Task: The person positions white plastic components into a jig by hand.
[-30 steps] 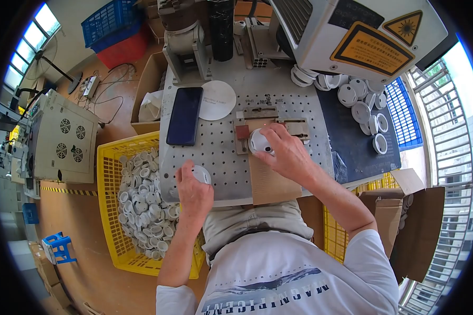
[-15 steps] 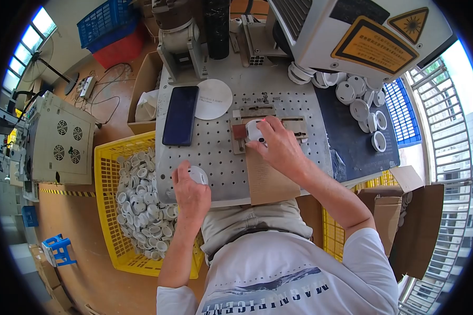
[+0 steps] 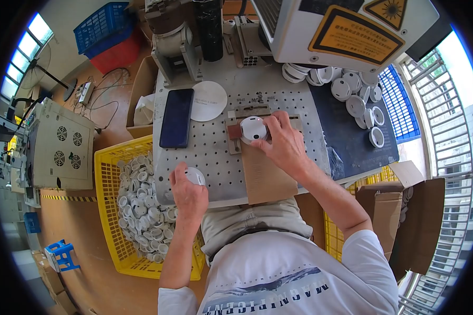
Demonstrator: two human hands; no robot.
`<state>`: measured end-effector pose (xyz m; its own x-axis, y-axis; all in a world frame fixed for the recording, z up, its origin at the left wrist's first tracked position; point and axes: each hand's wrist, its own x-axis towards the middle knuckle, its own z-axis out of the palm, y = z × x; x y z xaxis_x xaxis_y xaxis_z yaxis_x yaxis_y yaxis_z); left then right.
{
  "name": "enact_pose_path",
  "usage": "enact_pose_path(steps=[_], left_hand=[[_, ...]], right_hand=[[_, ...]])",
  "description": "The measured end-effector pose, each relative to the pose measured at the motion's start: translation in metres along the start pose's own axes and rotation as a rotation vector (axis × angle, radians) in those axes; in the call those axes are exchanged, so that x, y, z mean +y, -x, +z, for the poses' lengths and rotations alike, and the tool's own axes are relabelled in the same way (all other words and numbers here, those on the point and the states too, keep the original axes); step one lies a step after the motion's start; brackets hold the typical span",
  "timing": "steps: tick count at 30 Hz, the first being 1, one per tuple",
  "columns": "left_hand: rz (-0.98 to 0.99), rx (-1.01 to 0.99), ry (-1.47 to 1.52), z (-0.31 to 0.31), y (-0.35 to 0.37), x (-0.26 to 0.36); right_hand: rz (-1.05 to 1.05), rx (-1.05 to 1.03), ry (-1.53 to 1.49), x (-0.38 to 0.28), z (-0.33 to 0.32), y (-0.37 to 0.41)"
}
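Observation:
On the metal fixture (image 3: 234, 145), beside its reddish-brown block (image 3: 235, 132), sits a round white part (image 3: 254, 128) with small dark slots. My right hand (image 3: 285, 142) grips the right edge of this part between thumb and fingers. Near the front left of the perforated metal plate (image 3: 220, 181), my left hand (image 3: 189, 193) has its fingers closed on another white disc (image 3: 195, 176). A strip of brown cardboard (image 3: 268, 176) runs from the fixture to the plate's front edge.
A phone (image 3: 176, 118) and a flat pale disc (image 3: 209, 101) lie behind my left hand. Many white parts fill a yellow basket (image 3: 106, 210) at the left. More white parts (image 3: 355, 105) lie on a dark mat at right, near a machine head (image 3: 347, 31) overhead.
My right fingers have shifted to the right edge of the part on the fixture, uncovering more of its face. The whole view has shifted slightly; my left hand keeps its disc.

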<state>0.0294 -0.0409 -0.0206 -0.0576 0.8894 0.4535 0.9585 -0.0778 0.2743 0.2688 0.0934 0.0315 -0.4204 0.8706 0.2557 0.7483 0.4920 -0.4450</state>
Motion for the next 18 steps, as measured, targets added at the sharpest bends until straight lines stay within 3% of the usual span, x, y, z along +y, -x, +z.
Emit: enact_pose_path(steps=[8,11,12,14,15,17,18], left_hand=[[-0.060,-0.035,0.077,-0.006,0.008,-0.009],[-0.341,0.063,0.143,-0.029,0.037,-0.047],[-0.441,0.084,0.103,-0.045,0.048,-0.064],[-0.535,0.064,-0.034,-0.068,0.080,-0.115],[-0.545,0.067,-0.068,-0.078,0.091,-0.134],[-0.747,0.163,-0.189,-0.092,0.111,-0.166],[-0.755,0.167,-0.209,-0.097,0.119,-0.186]], right_hand=[[0.013,0.090,-0.108,0.006,-0.004,0.020],[0.101,0.223,-0.104,0.038,-0.036,0.037],[0.160,0.368,-0.143,0.061,-0.046,0.043],[0.314,0.574,0.002,0.106,-0.083,0.057],[0.487,0.551,0.141,0.129,-0.102,0.069],[0.496,0.564,0.483,0.188,-0.119,0.102],[0.534,0.510,0.502,0.208,-0.123,0.115]])
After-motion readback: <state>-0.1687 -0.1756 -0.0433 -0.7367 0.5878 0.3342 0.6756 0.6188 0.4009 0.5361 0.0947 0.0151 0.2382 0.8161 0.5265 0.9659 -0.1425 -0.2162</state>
